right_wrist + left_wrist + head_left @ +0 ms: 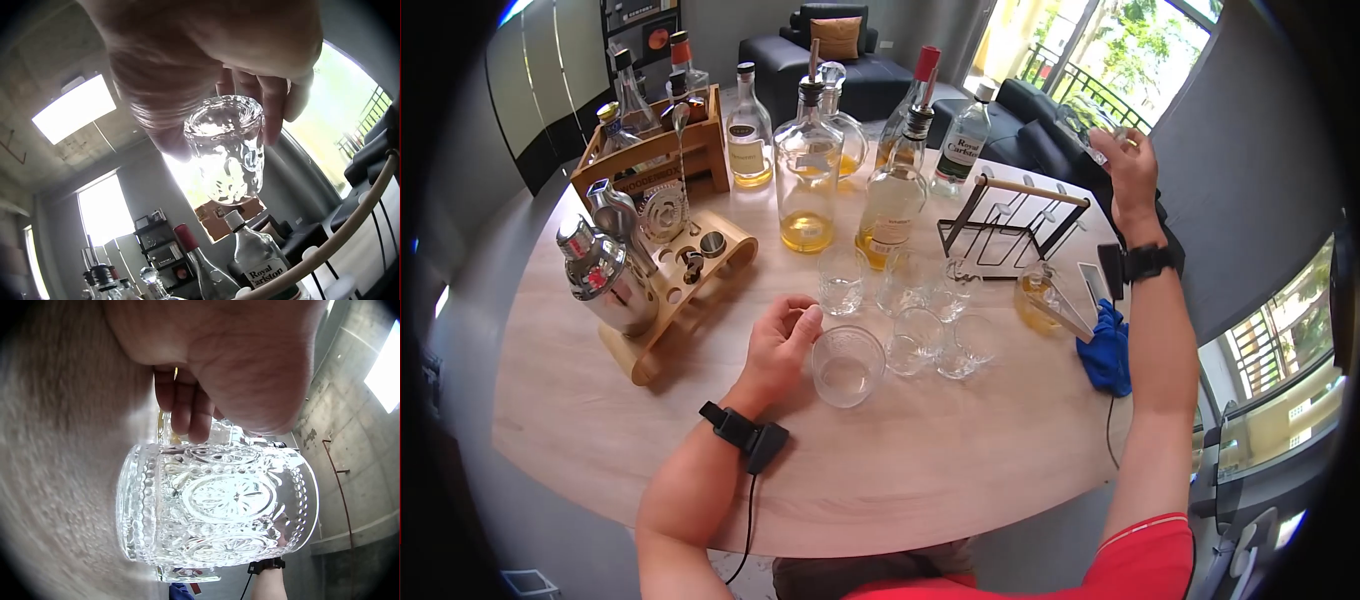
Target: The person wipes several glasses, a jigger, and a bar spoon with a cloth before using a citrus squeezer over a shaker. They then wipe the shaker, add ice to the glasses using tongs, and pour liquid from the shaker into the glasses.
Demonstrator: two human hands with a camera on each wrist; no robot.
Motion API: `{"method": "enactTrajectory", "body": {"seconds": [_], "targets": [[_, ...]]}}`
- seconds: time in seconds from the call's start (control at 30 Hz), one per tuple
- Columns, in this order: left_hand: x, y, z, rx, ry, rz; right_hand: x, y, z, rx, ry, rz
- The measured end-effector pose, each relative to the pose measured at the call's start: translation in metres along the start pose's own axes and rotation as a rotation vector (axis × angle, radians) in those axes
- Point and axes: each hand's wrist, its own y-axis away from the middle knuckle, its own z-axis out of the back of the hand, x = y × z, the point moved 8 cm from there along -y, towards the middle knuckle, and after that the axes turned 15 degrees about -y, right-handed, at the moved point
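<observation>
High at the right in the head view, my right hand point(1135, 175) holds a small clear glass point(228, 150) between thumb and fingers. The raised glass is above and beyond the glass rack point(1020, 225), its thick end toward my palm in the right wrist view. My left hand point(782, 345) rests on the table beside an embossed clear glass point(848, 372), fingers loosely bent. In the left wrist view, the fingertips point(199, 425) overlap the side of this glass point(219, 506), not wrapped around it. Several more clear glasses point(915, 340) stand close behind it.
Tall liquor bottles point(807, 190) stand at the back. Left are a wooden bottle crate point(650, 160) and a bamboo stand point(700, 270) with a cocktail shaker point(605, 275). Right are a round vessel of amber liquid point(1037, 300) and a blue cloth point(1106, 352). Cables hang from both wrists.
</observation>
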Motion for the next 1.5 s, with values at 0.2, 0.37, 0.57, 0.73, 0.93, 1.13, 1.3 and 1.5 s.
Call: {"method": "enactTrajectory", "body": {"seconds": [0.2, 0.37, 0.57, 0.73, 0.93, 1.13, 1.3, 1.5], "targets": [[0.006, -0.001, -0.001, 0.041, 0.002, 0.011, -0.033, 0.130, 0.003, 0.156, -0.357, -0.312], [0.008, -0.003, 0.001, 0.006, 0.004, -0.009, -0.077, 0.214, -0.001, 0.210, 0.017, -0.351], [0.001, -0.002, 0.002, -0.001, -0.011, -0.013, -0.097, 0.247, -0.008, 0.259, 0.270, -0.318], [0.005, -0.003, 0.001, 0.027, 0.027, 0.004, -0.112, 0.253, -0.016, 0.280, 0.300, -0.334], [0.008, -0.004, 0.004, 0.023, 0.010, -0.008, -0.130, 0.255, -0.015, 0.244, 0.278, -0.258], [0.007, -0.004, 0.004, 0.017, 0.013, -0.015, -0.100, 0.263, -0.012, 0.193, 0.283, -0.179], [0.004, -0.003, 0.004, 0.007, 0.002, -0.022, -0.051, 0.263, 0.030, -0.048, 0.069, -0.220], [-0.003, -0.002, 0.001, -0.007, 0.048, -0.026, -0.026, 0.235, 0.142, -0.333, 0.220, -0.080]]}}
